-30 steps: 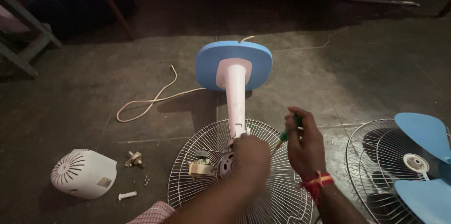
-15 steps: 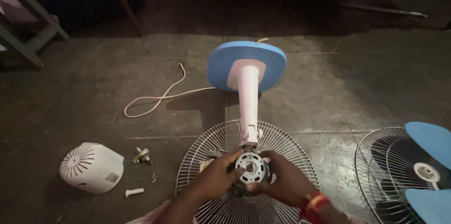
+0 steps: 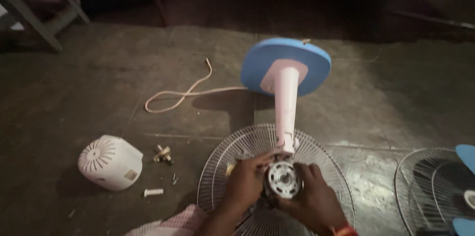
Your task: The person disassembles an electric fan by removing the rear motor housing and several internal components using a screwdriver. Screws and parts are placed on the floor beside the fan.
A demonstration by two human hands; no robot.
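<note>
A table fan lies on the floor with its blue base (image 3: 286, 66) far from me and its white neck (image 3: 286, 107) running down to a wire rear grille (image 3: 237, 152). The bare metal motor (image 3: 283, 180) sits at the grille's centre. My left hand (image 3: 246, 179) grips the motor from the left. My right hand (image 3: 311, 196) grips it from the right and below, with a red thread on the wrist. Both hands touch the motor housing.
A white motor cover (image 3: 110, 161) lies at the left, with a brass part (image 3: 163, 154), small screws and a white knob (image 3: 153, 192) beside it. The cream power cord (image 3: 183, 93) loops on the floor. A second grille with blue blades (image 3: 440, 191) is at the right.
My right hand held a green screwdriver a second ago; now it holds none and both hands clasp the motor. The view has shifted, so everything sits further right.
</note>
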